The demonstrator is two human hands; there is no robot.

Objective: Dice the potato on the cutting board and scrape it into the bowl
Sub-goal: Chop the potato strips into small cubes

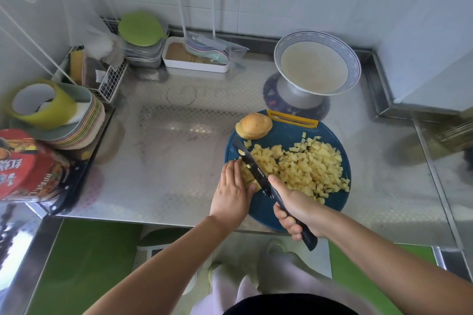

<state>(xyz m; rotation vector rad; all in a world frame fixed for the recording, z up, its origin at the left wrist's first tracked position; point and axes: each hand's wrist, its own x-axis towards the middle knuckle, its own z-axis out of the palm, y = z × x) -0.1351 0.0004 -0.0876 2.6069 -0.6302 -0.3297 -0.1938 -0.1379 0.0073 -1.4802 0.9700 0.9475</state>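
Your left hand (pixel 231 186) lies flat, fingers straight, on potato strips (pixel 246 177) at the left edge of the cutting board (pixel 286 133), right against the knife (pixel 252 165) blade your right hand (pixel 297 212) grips by the handle: a slip likely nicks fingertips (pixel 236 165) or flicks dice (pixel 307 169) off the board.

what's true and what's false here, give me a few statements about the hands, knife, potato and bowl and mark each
1. The right hand grips the knife by its handle. True.
2. The diced potato is already in the bowl. False: it lies piled on the cutting board, not in the bowl.
3. The left hand lies with straight fingers on potato beside the blade. True.
4. No uncut potato is left. False: an uncut potato piece sits at the board's far left edge.
5. The cutting board is square and white. False: it is round and blue.
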